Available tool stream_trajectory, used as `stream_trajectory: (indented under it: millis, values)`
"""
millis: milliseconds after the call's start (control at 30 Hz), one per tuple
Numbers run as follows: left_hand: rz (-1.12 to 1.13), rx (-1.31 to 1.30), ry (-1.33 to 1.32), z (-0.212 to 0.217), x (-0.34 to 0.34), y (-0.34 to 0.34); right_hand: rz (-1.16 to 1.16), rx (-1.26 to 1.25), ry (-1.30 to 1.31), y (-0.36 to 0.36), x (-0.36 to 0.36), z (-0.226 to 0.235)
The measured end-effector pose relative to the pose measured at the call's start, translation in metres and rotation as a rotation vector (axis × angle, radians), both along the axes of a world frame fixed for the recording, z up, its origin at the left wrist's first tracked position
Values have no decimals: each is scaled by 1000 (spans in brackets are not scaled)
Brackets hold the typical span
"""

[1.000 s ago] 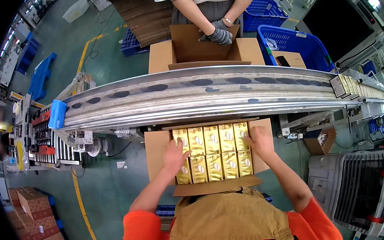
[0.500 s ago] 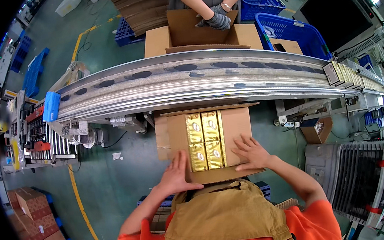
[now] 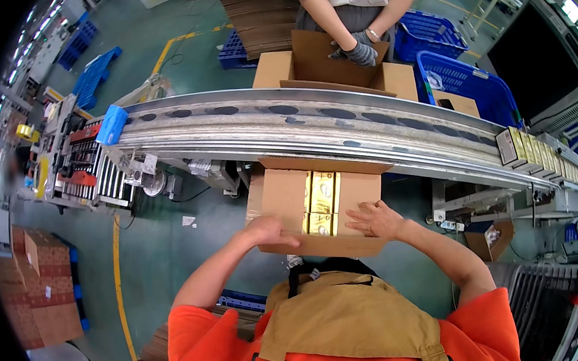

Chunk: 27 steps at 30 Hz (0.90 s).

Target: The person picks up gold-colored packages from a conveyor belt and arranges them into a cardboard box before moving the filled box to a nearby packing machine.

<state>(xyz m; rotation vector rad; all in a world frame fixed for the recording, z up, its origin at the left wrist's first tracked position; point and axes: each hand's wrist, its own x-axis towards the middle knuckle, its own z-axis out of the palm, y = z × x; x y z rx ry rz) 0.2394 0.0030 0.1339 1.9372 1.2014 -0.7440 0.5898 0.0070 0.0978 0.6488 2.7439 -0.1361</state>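
In front of me is a cardboard box [image 3: 355, 197], its two side flaps folded inward. Several gold packets [image 3: 323, 194] show in the gap between those flaps. My left hand [image 3: 267, 231] rests at the left flap's near corner, thumb stretched along it; its other fingers are partly hard to see. On the right flap lies my right hand [image 3: 375, 220], fingers spread and pressing flat. The near end flap [image 3: 324, 246] slopes outward toward me, and the far flap [image 3: 322, 164] stands against the conveyor's side.
A metal conveyor [image 3: 283, 121] crosses beyond the box, with a row of gold-and-white cartons [image 3: 529, 148] at its right. Across it, a co-worker's gloved hands [image 3: 358, 50] are over another open box [image 3: 398, 79]. Blue baskets [image 3: 465, 84] and a monitor [image 3: 536, 56] stand right.
Both side flaps have come further inward, narrowing the gap over the gold packets. My left hand has moved up along the left flap. The view has shifted and tilted.
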Motion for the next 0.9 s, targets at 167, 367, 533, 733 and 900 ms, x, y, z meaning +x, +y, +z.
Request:
stream_trajectory:
  millis: [167,367,533,733,900]
  values:
    - [201,445,31,-17,-1,-10,91,36,266,14,24,-5]
    - [1090,604,-563,-68,25,-52,-387,225,813,67,56,43]
    - [1322,465,-555,-107,31,-72,-387,242,603,19,70,6]
    - [1075,682,-387,-42,120,-74,-1215,6,755,-42,86,-82]
    - [1218,580,-578,-46,139,-60,-1556,-67,875,-30,152,-137]
